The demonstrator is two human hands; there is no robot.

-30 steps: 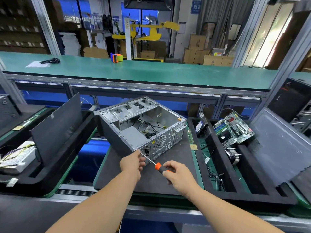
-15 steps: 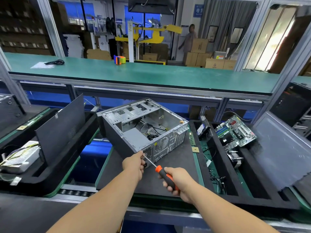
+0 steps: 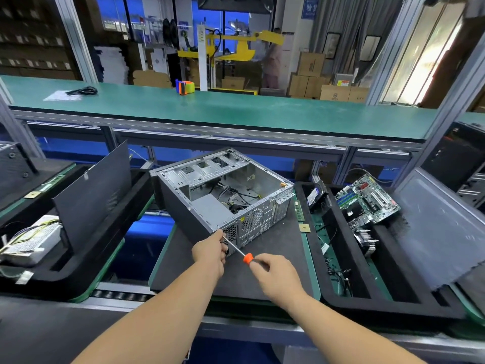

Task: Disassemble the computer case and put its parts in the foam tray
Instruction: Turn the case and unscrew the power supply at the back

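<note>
Head view. Writing: a blue wall sign (image 3: 309, 7) at the rear carries white characters, too small to read; the cardboard boxes (image 3: 311, 64) bear printed marks that are likewise illegible. No brand can be read on the computer case (image 3: 207, 203).

Hands: the left hand (image 3: 210, 252) is curled at the near lower corner of the case, its fingertips pinching the metal shaft of the screwdriver (image 3: 237, 248) close to the tip. The right hand (image 3: 275, 274) wraps the handle, of which only the orange collar shows (the rest lies inside the fist). Both forearms reach forward from the bottom edge, converging on the case.

Task object: the case lies on its side, open face up, on a dark mat (image 3: 262, 269) on the tabletop, its perforated rear panel toward the hands; loose cables lie inside.

Surroundings: a black foam tray (image 3: 341, 298) to the right holds a green motherboard (image 3: 367, 200), a finned heatsink (image 3: 366, 241) and a drive (image 3: 315, 195). A second tray (image 3: 65, 264) to the left holds a side panel (image 3: 91, 200) standing upright and a power supply (image 3: 31, 240). Behind runs a green shelf (image 3: 236, 111) carrying a tape dispenser (image 3: 185, 87).
</note>
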